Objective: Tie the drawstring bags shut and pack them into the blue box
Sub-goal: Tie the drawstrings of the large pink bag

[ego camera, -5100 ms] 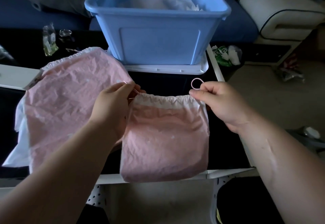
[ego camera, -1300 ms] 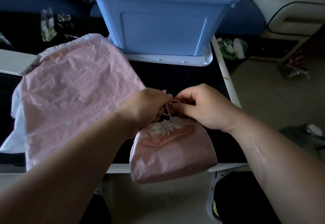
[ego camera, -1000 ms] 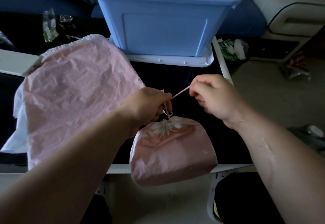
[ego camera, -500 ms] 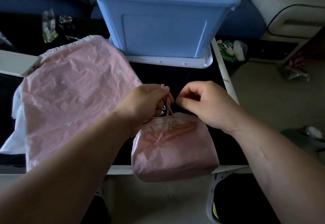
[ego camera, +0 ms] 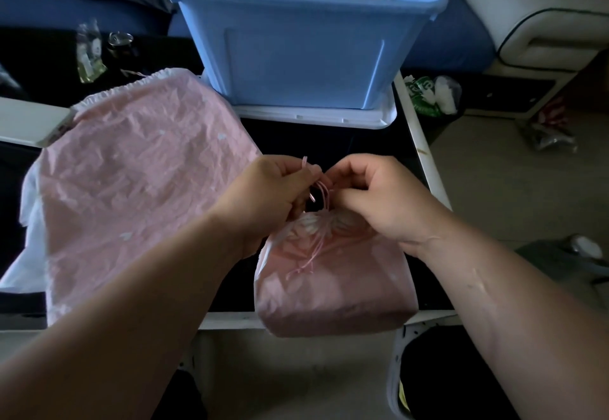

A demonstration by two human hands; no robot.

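Observation:
A small pink drawstring bag [ego camera: 333, 284] lies at the table's front edge, its mouth cinched into a gathered pucker. Thin pink drawstring [ego camera: 321, 194] rises from the pucker; loose ends trail down the bag's front. My left hand [ego camera: 276, 194] pinches the string just above the bag's mouth. My right hand [ego camera: 375, 195] pinches the string close beside it, fingers curled. A larger pink bag [ego camera: 131, 182] lies flat to the left, its mouth open. The blue box [ego camera: 303, 37] stands behind on a white lid, with pale bags inside.
The black table [ego camera: 329, 143] ends in a white edge on the right, with floor beyond. Small packets [ego camera: 89, 54] lie at the back left. A bin with green wrappers [ego camera: 428, 93] stands to the right of the box. A white flat object [ego camera: 29, 123] sits at far left.
The bag's mouth went from stretched flat to cinched shut. My right hand pulled the string out to the right, then came back close to my left hand above the pucker.

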